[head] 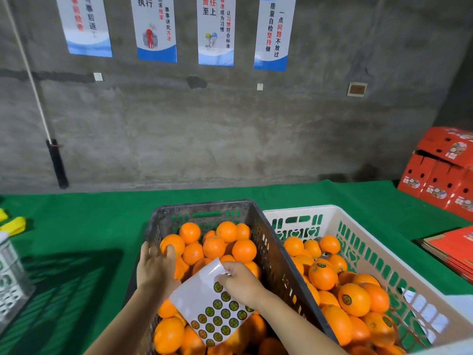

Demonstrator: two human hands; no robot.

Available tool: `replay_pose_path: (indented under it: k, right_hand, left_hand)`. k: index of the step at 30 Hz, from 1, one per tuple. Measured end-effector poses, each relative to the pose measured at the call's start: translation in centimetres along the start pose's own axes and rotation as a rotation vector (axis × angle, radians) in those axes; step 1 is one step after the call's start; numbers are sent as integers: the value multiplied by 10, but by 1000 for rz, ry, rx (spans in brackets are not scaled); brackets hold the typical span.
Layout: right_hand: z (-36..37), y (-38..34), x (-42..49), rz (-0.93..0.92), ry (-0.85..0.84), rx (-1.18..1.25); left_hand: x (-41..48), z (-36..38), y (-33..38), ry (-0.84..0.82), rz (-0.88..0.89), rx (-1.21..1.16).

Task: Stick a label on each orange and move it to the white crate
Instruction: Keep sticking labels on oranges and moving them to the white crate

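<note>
A black crate [266, 242] in the middle holds many unlabelled oranges [244, 250]. To its right stands the white crate [368, 242] with oranges that carry round green labels [354, 299]. A white label sheet [204, 301] with several green stickers lies over the oranges in the black crate. My left hand [154, 267] reaches into the black crate and curls its fingers round an orange [172, 245] at the crate's left side. My right hand [239, 280] rests on the sheet, its fingers pinching at the sheet near its upper stickers.
Both crates stand on a green cloth-covered table [84, 226] against a concrete wall. Red cartons [440, 175] are stacked at the far right, with flat red cardboard [453, 249] below them. A white crate [10, 275] and yellow items [15, 224] sit at the left edge.
</note>
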State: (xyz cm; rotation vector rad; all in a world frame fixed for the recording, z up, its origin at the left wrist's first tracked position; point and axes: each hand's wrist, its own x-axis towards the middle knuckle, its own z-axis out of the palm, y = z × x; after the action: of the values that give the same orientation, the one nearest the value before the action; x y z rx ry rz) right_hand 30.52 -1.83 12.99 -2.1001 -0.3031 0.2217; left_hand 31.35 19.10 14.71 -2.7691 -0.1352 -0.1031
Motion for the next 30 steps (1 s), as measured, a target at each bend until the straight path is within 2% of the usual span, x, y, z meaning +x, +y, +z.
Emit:
replay_pose_path:
  k: [2,3,5,6,8,9,13,16,19,22,25,28,30]
  right_hand:
    - [0,0,-1,6,39,-12]
    - [-1,1,-1,12,62,-26]
    - [-4,1,-1,41,129,-53]
    - [-6,1,-1,63,167,-45]
    - [-9,0,1,90,199,9]
    - [-8,-3,1,89,198,25]
    - [-5,-15,2,111,94,214]
    - [0,-17,1,51,64,224]
    - [7,-21,0,-15,46,309]
    - [22,-27,-7,-45,-22,309]
    - [27,-31,-16,-49,-9,87]
    - [20,-30,-18,-107,116,-249]
    - [17,-26,-18,-116,65,-215]
  left_hand:
    - [-2,-3,1,16,-8,16]
    - [-3,-4,1,41,-34,-59]
    - [-4,-7,5,113,-83,-413]
    - [-6,-8,6,122,-90,-712]
    - [-12,-16,9,-4,-69,-1367]
    - [-16,-19,12,-81,-70,-1588]
    - [-29,-26,24,-209,-273,-1865]
    - [-34,-31,29,-169,-326,-1886]
    - [-40,-26,33,3,-312,-1633]
    - [-43,-17,34,88,-308,-1427]
    - [-43,-16,34,42,-311,-1359]
    - [-45,-13,36,147,-213,-1261]
    - [-45,-13,36,119,-124,-1222]
